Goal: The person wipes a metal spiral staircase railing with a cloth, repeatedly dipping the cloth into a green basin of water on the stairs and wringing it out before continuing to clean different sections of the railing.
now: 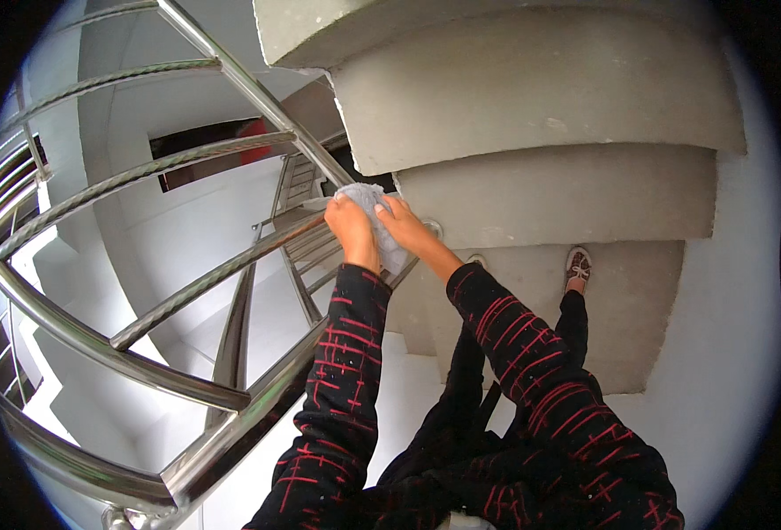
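Both of my hands are on a light grey cloth point(378, 228) near the middle of the view. The cloth is wrapped over a lower rail of the stainless steel stair railing point(258, 99), where a twisted metal bar point(221, 281) meets a slanting round post. My left hand point(351, 228) grips the cloth from the left, its fingers curled over it. From the right, my right hand point(405, 224) presses or holds the same cloth with its fingers spread along the edge. The metal directly beneath the cloth is hidden.
Concrete stair steps point(536, 99) rise ahead and to the right, beside a pale wall point(728, 318). My shoe point(578, 265) stands on a lower step. A wide steel handrail point(251, 411) runs at lower left. Beyond the railing, the stairwell drops to lower flights with more railings point(301, 175).
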A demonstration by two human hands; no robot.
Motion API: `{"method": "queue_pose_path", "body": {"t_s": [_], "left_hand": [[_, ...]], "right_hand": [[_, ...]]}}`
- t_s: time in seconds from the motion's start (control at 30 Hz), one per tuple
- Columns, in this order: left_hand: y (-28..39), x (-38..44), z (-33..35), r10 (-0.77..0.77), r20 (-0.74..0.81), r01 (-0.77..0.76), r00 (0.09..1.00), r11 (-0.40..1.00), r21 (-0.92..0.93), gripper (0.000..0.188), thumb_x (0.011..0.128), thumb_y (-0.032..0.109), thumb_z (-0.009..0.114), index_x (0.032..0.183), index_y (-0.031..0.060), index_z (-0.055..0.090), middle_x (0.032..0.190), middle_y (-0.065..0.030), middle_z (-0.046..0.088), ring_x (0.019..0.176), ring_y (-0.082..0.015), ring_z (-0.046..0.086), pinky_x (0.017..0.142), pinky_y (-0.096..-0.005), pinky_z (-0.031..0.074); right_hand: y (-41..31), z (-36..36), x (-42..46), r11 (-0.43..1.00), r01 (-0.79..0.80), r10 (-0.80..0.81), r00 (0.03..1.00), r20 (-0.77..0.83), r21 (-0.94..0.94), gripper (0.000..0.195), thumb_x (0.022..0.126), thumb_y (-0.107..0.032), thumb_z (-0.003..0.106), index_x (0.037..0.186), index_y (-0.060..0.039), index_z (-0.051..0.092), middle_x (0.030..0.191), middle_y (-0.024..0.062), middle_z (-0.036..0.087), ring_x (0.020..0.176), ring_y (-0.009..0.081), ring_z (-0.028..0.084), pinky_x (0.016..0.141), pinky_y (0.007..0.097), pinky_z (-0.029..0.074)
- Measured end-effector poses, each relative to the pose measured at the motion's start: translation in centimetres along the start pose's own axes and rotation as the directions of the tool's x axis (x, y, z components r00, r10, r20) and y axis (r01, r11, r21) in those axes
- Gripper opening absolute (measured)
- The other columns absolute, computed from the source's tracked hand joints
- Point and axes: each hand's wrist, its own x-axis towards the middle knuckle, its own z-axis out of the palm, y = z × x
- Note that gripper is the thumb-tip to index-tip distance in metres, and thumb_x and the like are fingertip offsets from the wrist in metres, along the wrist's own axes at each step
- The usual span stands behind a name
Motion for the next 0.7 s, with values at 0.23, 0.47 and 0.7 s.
{"method": "queue_pose_path", "body": {"t_s": [0.23, 0.47, 0.7], "left_hand": [[-0.1, 8.1, -1.0, 0.065, -0.096, -0.029, 0.993, 0.94, 0.34, 0.041, 0.089, 0.022, 0.048, 0.101, -0.0159, 0.053, 0.115, -0.0368, 0.048, 0.106, -0.0461, 0.05, 0.09, -0.0487, 0.041], [1.4, 7.1, 0.7, 0.221, 0.137, -0.25, 0.966, 0.649, 0.719, 0.046, 0.076, 0.007, 0.066, 0.111, -0.0094, 0.042, 0.114, -0.032, 0.049, 0.11, -0.046, 0.049, 0.093, -0.0467, 0.043], [1.8, 8.3, -1.3, 0.195, 0.229, -0.301, 0.954, 0.617, 0.727, 0.052, 0.073, 0.024, 0.075, 0.109, -0.0044, 0.05, 0.103, -0.0268, 0.064, 0.099, -0.0435, 0.061, 0.088, -0.0478, 0.047]], "right_hand": [[-4.7, 2.3, -1.2, 0.997, -0.037, 0.035, 0.999, -0.033, -0.062, 0.05, 0.092, -0.034, 0.052, 0.13, -0.0029, 0.045, 0.13, 0.0227, 0.044, 0.119, 0.0368, 0.048, 0.099, 0.0418, 0.039], [-2.6, 2.1, 0.3, 1.0, 0.01, -0.01, 0.992, -0.122, -0.008, 0.05, 0.089, -0.034, 0.054, 0.128, -0.0027, 0.045, 0.119, 0.0266, 0.048, 0.109, 0.044, 0.05, 0.093, 0.0483, 0.041], [-3.1, 2.1, 0.0, 0.999, -0.044, 0.043, 0.997, -0.057, -0.014, 0.052, 0.091, -0.036, 0.052, 0.129, -0.0014, 0.044, 0.125, 0.0264, 0.048, 0.115, 0.0424, 0.048, 0.097, 0.0453, 0.039]]}}
